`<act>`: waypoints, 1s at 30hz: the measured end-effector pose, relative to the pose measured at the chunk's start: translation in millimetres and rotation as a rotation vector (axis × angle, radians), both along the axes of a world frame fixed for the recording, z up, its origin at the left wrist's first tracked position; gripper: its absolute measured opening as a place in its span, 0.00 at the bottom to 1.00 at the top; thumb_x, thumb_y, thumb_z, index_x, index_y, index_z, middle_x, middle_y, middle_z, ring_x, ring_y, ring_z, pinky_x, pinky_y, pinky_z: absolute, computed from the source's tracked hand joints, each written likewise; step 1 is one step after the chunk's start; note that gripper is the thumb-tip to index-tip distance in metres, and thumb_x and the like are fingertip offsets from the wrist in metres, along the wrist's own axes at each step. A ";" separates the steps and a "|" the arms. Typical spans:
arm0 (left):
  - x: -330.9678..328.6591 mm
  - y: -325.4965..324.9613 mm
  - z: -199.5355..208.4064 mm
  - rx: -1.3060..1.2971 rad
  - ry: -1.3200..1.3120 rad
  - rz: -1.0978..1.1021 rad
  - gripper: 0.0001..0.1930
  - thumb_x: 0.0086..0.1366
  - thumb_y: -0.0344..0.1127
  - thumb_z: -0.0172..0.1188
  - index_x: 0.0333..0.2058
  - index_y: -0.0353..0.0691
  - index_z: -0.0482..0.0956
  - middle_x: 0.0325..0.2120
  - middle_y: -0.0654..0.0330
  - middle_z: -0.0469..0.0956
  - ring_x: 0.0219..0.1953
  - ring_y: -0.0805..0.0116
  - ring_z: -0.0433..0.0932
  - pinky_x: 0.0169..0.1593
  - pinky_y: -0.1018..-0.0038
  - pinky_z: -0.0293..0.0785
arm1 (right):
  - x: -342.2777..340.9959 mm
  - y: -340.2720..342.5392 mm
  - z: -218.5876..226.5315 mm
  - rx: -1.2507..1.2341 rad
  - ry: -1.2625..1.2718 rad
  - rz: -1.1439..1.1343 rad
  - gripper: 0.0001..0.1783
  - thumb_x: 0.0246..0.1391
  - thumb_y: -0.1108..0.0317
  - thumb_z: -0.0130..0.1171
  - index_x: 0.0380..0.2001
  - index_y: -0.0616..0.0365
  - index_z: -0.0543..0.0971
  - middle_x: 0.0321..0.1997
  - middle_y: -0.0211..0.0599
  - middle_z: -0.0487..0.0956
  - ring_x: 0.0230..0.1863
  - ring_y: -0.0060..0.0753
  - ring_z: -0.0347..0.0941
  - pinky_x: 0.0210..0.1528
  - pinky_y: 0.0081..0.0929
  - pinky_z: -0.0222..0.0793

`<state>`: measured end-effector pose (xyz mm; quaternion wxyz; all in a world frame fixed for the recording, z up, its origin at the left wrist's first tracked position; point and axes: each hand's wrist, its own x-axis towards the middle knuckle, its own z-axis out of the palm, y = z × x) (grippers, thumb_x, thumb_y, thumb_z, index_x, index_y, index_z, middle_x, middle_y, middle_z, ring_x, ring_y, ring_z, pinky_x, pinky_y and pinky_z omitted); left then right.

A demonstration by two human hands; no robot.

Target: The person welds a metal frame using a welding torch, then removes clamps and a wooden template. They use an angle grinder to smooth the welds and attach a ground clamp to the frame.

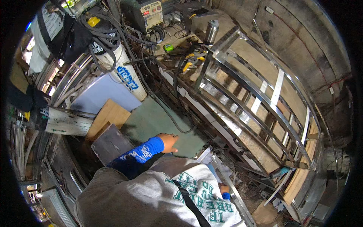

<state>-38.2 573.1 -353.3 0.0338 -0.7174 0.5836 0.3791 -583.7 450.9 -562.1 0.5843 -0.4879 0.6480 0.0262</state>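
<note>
My left hand [169,142], in a blue sleeve, is over the near end of a grey-green board [151,119]. Its thumb stands apart from the fingers, and nothing shows in it. I cannot tell whether it touches the board. Much of my right hand [224,188] is hidden by my grey shirt; only a small part shows, beside a long metal bar [236,196]. Whether it grips the bar is not visible. To the right, a shiny metal frame with crossbars [249,96] lies on the workbench [257,145].
A welding machine [145,15] with cables stands at the back. Near it are a steel tumbler [211,31], a green tape measure [168,47] and yellow-handled clamps [193,60]. White cylinders [130,77] and a wooden board [107,119] are at left. A black cable [166,115] hangs over the green board.
</note>
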 end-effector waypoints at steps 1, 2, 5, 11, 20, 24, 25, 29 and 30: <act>14.7 4.2 -8.9 -0.040 0.022 0.012 0.37 0.66 0.55 0.63 0.64 0.35 0.65 0.57 0.42 0.75 0.57 0.42 0.77 0.60 0.52 0.74 | -2.0 0.5 -3.8 0.030 0.025 -0.060 0.22 0.62 0.56 0.63 0.55 0.56 0.79 0.44 0.45 0.86 0.38 0.39 0.84 0.33 0.38 0.76; 25.4 -0.7 -10.0 -0.085 0.045 0.009 0.38 0.66 0.55 0.63 0.65 0.35 0.64 0.57 0.42 0.75 0.57 0.42 0.77 0.59 0.51 0.74 | -6.3 4.4 -10.8 0.057 0.045 -0.127 0.22 0.62 0.57 0.63 0.55 0.56 0.79 0.44 0.46 0.85 0.38 0.41 0.84 0.34 0.39 0.77; 55.2 -16.3 -3.5 -0.032 -0.034 0.061 0.39 0.66 0.55 0.63 0.66 0.35 0.63 0.57 0.41 0.75 0.57 0.40 0.77 0.59 0.51 0.74 | -14.4 4.6 -33.7 0.158 0.095 -0.232 0.20 0.63 0.59 0.61 0.54 0.56 0.79 0.45 0.47 0.85 0.39 0.44 0.84 0.35 0.45 0.77; 85.6 -59.9 14.3 -0.095 0.009 0.135 0.40 0.67 0.55 0.62 0.69 0.36 0.61 0.54 0.40 0.77 0.56 0.39 0.77 0.59 0.51 0.75 | 35.0 -40.1 -71.5 0.318 0.162 -0.183 0.15 0.63 0.63 0.59 0.50 0.56 0.79 0.43 0.49 0.84 0.40 0.50 0.83 0.35 0.53 0.78; 182.9 -148.1 -24.8 -0.636 0.746 0.816 0.36 0.68 0.42 0.68 0.67 0.29 0.65 0.52 0.48 0.82 0.51 0.62 0.82 0.56 0.68 0.76 | 230.7 -159.2 -10.0 -0.114 -0.248 0.182 0.14 0.66 0.65 0.57 0.47 0.63 0.82 0.42 0.46 0.86 0.45 0.39 0.83 0.47 0.38 0.78; 254.3 -208.6 -27.5 -0.477 0.762 1.082 0.22 0.70 0.36 0.64 0.57 0.30 0.75 0.48 0.57 0.82 0.43 0.71 0.83 0.47 0.74 0.78 | 335.5 -143.7 95.6 -0.152 -0.199 0.411 0.19 0.66 0.61 0.62 0.51 0.66 0.80 0.43 0.50 0.86 0.45 0.37 0.83 0.48 0.35 0.77; 283.1 -224.3 -58.8 -0.613 0.544 0.944 0.22 0.67 0.39 0.67 0.54 0.30 0.77 0.46 0.53 0.83 0.42 0.59 0.85 0.48 0.68 0.80 | 347.8 -139.5 103.4 -0.235 -0.177 0.461 0.22 0.66 0.61 0.63 0.54 0.68 0.78 0.44 0.51 0.86 0.45 0.37 0.83 0.48 0.33 0.77; 327.8 -296.3 -80.4 -1.077 -0.398 0.586 0.28 0.60 0.50 0.71 0.47 0.28 0.81 0.40 0.37 0.83 0.45 0.34 0.81 0.52 0.50 0.77 | 429.1 -113.2 202.2 -0.359 -0.267 0.178 0.22 0.65 0.64 0.64 0.56 0.67 0.76 0.44 0.51 0.85 0.45 0.37 0.83 0.47 0.31 0.77; 339.7 -309.3 -76.7 -0.965 -0.284 0.540 0.30 0.58 0.53 0.71 0.45 0.27 0.82 0.41 0.36 0.82 0.46 0.34 0.81 0.53 0.51 0.77 | 448.3 -110.7 222.8 -0.372 -0.269 0.172 0.22 0.65 0.64 0.64 0.57 0.67 0.76 0.44 0.51 0.85 0.45 0.36 0.83 0.48 0.30 0.77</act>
